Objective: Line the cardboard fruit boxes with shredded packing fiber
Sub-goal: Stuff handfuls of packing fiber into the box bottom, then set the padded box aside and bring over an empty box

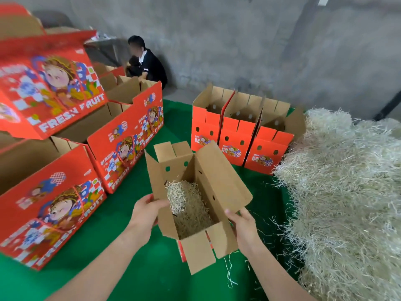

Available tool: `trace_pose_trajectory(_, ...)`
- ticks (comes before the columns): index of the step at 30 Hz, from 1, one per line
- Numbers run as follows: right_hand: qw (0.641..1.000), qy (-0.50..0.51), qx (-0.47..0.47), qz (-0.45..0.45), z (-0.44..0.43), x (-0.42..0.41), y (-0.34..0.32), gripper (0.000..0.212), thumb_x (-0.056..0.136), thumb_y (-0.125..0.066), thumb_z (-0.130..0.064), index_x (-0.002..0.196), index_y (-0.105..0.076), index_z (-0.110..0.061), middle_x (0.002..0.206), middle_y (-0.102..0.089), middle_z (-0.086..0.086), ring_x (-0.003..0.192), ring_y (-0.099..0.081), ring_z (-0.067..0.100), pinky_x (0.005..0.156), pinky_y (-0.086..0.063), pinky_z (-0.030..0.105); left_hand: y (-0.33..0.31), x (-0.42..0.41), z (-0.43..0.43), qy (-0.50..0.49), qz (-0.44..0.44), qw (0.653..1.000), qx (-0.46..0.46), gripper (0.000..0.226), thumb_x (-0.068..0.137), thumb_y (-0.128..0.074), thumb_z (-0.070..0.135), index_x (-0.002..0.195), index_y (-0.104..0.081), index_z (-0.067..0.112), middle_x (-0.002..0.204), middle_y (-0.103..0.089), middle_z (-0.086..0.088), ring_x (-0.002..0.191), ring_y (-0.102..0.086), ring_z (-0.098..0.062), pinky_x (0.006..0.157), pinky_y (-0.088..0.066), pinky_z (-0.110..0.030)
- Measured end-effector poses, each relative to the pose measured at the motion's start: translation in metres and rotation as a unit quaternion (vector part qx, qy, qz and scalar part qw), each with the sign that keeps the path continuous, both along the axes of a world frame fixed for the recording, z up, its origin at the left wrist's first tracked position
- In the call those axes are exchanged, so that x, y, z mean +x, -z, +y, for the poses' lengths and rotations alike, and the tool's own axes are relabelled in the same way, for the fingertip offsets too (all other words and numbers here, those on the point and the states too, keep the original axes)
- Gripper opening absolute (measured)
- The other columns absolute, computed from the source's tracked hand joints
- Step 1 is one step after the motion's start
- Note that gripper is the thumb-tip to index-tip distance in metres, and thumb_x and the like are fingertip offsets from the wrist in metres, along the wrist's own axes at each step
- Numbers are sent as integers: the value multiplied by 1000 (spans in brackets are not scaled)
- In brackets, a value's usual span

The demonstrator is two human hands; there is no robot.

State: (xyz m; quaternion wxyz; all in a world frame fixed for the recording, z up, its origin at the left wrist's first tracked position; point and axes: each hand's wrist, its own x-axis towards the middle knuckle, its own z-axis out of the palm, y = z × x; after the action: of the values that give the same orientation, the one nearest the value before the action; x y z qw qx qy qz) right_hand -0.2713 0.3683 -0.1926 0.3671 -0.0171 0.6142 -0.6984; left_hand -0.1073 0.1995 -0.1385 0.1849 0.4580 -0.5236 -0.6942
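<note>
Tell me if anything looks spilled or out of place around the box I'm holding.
Yes: loose strands of fiber lie scattered on the green mat beside the big pile, near your right hand. Inside the held box, the fiber is bunched toward the far end, not spread evenly.

The light is even and soft, shadows are weak; edges bend from the wide lens, the left side slightly blurred.

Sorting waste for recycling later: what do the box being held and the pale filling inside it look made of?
Held box: cardboard by the look, matte brown inside, with punched holes and creased flaps. Filling: thin, pale, tangled shreds, matte; paper or wood fiber, the picture cannot settle which.
</note>
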Motion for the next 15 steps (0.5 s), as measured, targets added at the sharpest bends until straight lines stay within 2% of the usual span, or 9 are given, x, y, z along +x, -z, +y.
trace_pose_trajectory(1, 997, -49, 13, 60, -4, 1, -2, 41, 83, -62, 1, 118, -64, -21, 114, -67, 0, 97, -62, 15, 85, -50, 31, 0, 1, 6, 31, 25, 999, 6, 38, 85, -62, 5, 121, -56, 17, 104, -65, -3, 91, -59, -22, 78, -44, -36)
trace_pose_trajectory(3, 966, -169, 64, 183, -15, 6, -6, 57, 82, -57, 10, 122, -59, -31, 134, -50, -4, 120, -47, 4, 100, -36, 17, -1, 2, 18, 90, 64, 994, -1, 54, 82, -65, 4, 123, -51, 37, 104, -63, 2, 89, -58, -19, 73, -44, -31)
trace_pose_trajectory(5, 910, -266, 132, 290, -28, 13, -8, 71, 85, -51, 9, 137, -40, -36, 147, -29, -2, 137, -22, 5, 106, -20, 12, 1, 0, 26, 157, 71, 985, -26, 77, 73, -73, 5, 125, -40, 50, 110, -65, 9, 96, -63, -12, 73, -50, -24)
trace_pose_trajectory(6, 882, -294, 167, 328, -34, 15, -8, 76, 87, -48, 5, 144, -24, -39, 151, -21, -2, 141, -15, 8, 109, -15, 15, 3, -2, 29, 183, 63, 980, -53, 89, 65, -75, 8, 131, -33, 51, 121, -62, 8, 108, -60, -10, 84, -52, -29)
trace_pose_trajectory(8, 850, -321, 235, 345, -40, 12, -6, 80, 92, -44, -5, 146, 5, -37, 154, -19, 0, 140, -24, 15, 109, -22, 19, 15, -5, 25, 199, 12, 970, -140, 110, 56, -73, 11, 146, -16, 37, 140, -42, -1, 130, -40, -15, 107, -37, -38)
trace_pose_trajectory(10, 830, -349, 317, 298, -43, 6, -3, 77, 96, -41, -21, 146, 16, -28, 147, -36, 7, 123, -48, 23, 99, -37, 24, 24, -7, 15, 203, -26, 959, -194, 110, 65, -71, 6, 150, -3, 26, 150, -25, -1, 136, -29, -12, 113, -26, -29)
trace_pose_trajectory(12, 824, -364, 357, 246, -49, 4, -4, 77, 93, -43, -27, 148, 12, -28, 138, -48, 6, 111, -56, 20, 97, -42, 28, 34, -7, 4, 216, -83, 938, -257, 98, 79, -62, 8, 149, 5, 23, 154, -17, 1, 131, -32, -9, 102, -25, -9)
trace_pose_trajectory(13, 843, -343, 348, 226, -54, 5, -7, 78, 88, -47, -27, 149, 2, -30, 133, -53, 1, 106, -58, 15, 94, -44, 26, 39, -7, -4, 221, -113, 926, -283, 95, 82, -57, 11, 148, 10, 23, 153, -19, 1, 126, -39, -11, 95, -28, -5)
trace_pose_trajectory(15, 883, -274, 321, 207, -73, 4, -17, 71, 74, -49, -27, 143, -30, -32, 111, -62, -12, 89, -61, 4, 75, -48, 13, 42, -9, -22, 222, -161, 914, -300, 93, 82, -48, 15, 145, 18, 30, 143, -36, -1, 102, -52, -9, 76, -37, -3)
